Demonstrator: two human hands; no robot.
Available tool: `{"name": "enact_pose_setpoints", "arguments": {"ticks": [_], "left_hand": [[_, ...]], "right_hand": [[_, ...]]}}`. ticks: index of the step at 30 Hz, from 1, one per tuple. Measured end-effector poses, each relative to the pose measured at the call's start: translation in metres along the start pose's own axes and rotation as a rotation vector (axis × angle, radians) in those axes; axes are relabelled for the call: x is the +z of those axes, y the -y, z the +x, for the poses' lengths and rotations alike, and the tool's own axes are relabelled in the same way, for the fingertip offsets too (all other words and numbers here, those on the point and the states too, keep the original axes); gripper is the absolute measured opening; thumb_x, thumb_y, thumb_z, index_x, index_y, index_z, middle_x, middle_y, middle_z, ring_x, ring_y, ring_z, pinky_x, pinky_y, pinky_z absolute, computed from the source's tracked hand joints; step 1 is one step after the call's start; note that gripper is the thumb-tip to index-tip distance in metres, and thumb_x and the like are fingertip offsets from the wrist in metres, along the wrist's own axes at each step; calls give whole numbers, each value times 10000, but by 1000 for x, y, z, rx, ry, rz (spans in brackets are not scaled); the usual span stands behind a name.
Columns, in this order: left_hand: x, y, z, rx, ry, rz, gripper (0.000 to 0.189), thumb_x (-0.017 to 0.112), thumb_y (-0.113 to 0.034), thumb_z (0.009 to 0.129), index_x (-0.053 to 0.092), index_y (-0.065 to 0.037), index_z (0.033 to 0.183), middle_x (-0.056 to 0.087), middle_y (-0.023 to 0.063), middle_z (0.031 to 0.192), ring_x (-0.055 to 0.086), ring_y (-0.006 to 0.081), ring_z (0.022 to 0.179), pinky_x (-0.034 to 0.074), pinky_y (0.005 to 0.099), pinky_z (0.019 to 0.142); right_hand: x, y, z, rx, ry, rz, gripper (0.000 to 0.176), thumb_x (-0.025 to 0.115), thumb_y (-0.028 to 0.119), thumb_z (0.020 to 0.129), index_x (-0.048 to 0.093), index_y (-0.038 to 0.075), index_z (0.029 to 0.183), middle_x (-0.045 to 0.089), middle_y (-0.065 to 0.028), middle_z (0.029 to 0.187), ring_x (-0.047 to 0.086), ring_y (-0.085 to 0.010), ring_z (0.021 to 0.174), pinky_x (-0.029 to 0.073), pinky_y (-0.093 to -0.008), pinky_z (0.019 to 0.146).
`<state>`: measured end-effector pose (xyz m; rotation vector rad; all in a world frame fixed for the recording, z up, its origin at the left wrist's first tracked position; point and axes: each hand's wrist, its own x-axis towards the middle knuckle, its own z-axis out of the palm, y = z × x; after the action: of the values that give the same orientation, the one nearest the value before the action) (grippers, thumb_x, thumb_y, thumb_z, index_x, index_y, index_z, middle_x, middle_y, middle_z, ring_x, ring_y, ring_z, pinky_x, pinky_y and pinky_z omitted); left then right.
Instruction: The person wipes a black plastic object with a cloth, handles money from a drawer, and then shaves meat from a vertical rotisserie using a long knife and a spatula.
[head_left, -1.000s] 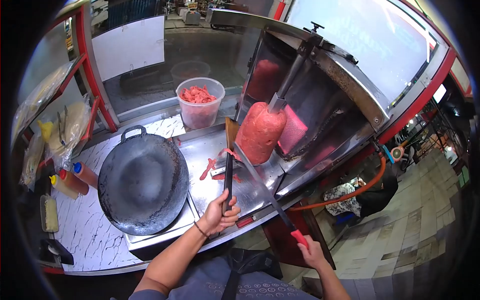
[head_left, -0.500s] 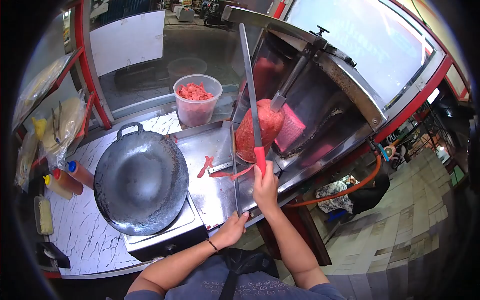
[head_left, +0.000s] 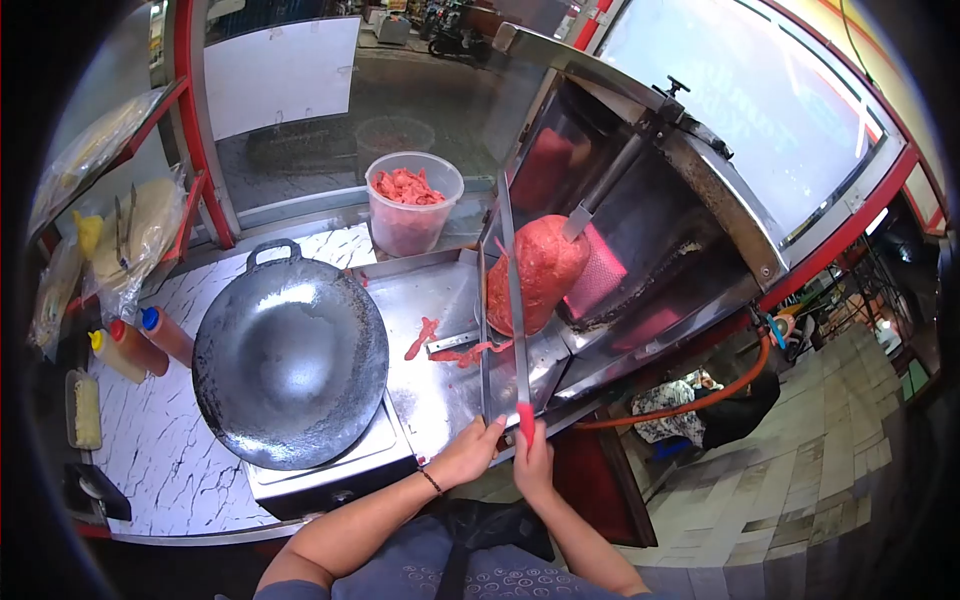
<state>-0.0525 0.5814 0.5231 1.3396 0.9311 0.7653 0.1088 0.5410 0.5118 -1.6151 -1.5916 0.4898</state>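
My right hand (head_left: 534,467) is closed around the red handle of a long knife (head_left: 518,320). The narrow blade points away from me and crosses the left side of a raw, reddish meat cone (head_left: 552,268) on a tilted spit (head_left: 610,172). To its left, my closed left hand (head_left: 470,452) is at the near end of a long thin metal rod (head_left: 485,345), which runs forward over the metal tray (head_left: 430,385). Cut meat strips (head_left: 468,355) lie on the tray below the cone, next to a small metal bar.
A black wok (head_left: 290,360) rests on a stove at left. Behind the tray stands a plastic bucket (head_left: 408,228) of meat pieces. Sauce bottles (head_left: 140,348) line the left counter. The grill housing (head_left: 700,215) rises at right; an orange hose (head_left: 720,388) curves below it.
My right hand has drawn the knife down toward my body, its blade still beside the meat cone. My left hand stays at the rod's end. The whole view has shifted slightly.
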Motion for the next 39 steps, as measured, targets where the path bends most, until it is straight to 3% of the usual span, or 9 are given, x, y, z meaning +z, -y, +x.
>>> {"name": "enact_pose_setpoints", "arguments": {"ticks": [5, 12, 16, 19, 23, 26, 34, 37, 39], "left_hand": [[1, -12, -1, -36, 12, -31, 562, 362, -442, 1040, 527, 67, 870, 569, 128, 682, 562, 222, 646, 468, 368, 652], [-7, -19, 10, -90, -4, 17, 556, 374, -438, 1038, 524, 67, 860, 584, 140, 691, 565, 211, 643, 467, 367, 651], [-2, -28, 8, -121, 4, -79, 563, 377, -449, 1036, 526, 55, 834, 584, 136, 691, 573, 205, 643, 469, 359, 640], [-1, -13, 25, -50, -104, -76, 507, 376, -483, 1035, 464, -37, 813, 494, 27, 613, 464, 130, 536, 399, 305, 507], [-9, -27, 24, -96, -55, -77, 493, 374, -483, 1035, 461, -48, 821, 484, 22, 608, 436, 123, 514, 371, 299, 486], [-3, -21, 30, -83, -67, -120, 469, 367, -470, 1040, 444, -64, 819, 472, 21, 593, 406, 118, 484, 336, 297, 464], [-5, -14, 44, -46, -114, -182, 484, 302, -492, 1042, 388, -120, 744, 392, 7, 500, 307, 111, 378, 215, 307, 358], [-9, -32, 37, -173, -57, -387, 486, 302, -535, 1034, 382, -141, 760, 344, -17, 526, 258, 92, 380, 177, 273, 358], [-19, -42, 31, -340, 106, -968, 490, 306, -581, 1020, 403, -162, 784, 308, -36, 557, 211, 68, 388, 161, 234, 361]], "right_hand": [[0, 25, 54, -135, -40, -37, 174, 533, 178, 978, 479, 13, 985, 582, -272, 725, 608, -481, 728, 421, -519, 567], [-14, -4, -11, -85, 18, -36, 183, 516, 167, 978, 498, 28, 1095, 610, -270, 820, 623, -491, 798, 462, -523, 617], [-12, 5, 42, -78, 78, -85, 177, 517, 176, 980, 480, 19, 1052, 603, -293, 784, 606, -499, 780, 434, -552, 601], [-15, -6, 33, -125, 71, -98, 186, 524, 180, 979, 483, 24, 1073, 606, -302, 787, 604, -504, 755, 429, -557, 586], [-45, -8, -7, -115, 88, -92, 260, 523, 195, 982, 486, 32, 1181, 622, -296, 808, 621, -492, 799, 465, -536, 606], [-41, -3, 34, -74, 193, -158, 261, 523, 195, 982, 479, 28, 1178, 619, -285, 768, 620, -493, 793, 467, -539, 609], [-74, -3, -9, -40, 183, -161, 203, 535, 188, 978, 490, 36, 1105, 603, -289, 736, 610, -488, 722, 440, -567, 576], [-71, 13, 26, -91, 185, -301, 213, 551, 210, 971, 477, 30, 1057, 613, -287, 748, 612, -490, 729, 442, -572, 579], [-88, 15, 15, -65, 216, -286, 217, 553, 216, 969, 471, 33, 1051, 613, -283, 742, 610, -492, 729, 438, -574, 580]]}}
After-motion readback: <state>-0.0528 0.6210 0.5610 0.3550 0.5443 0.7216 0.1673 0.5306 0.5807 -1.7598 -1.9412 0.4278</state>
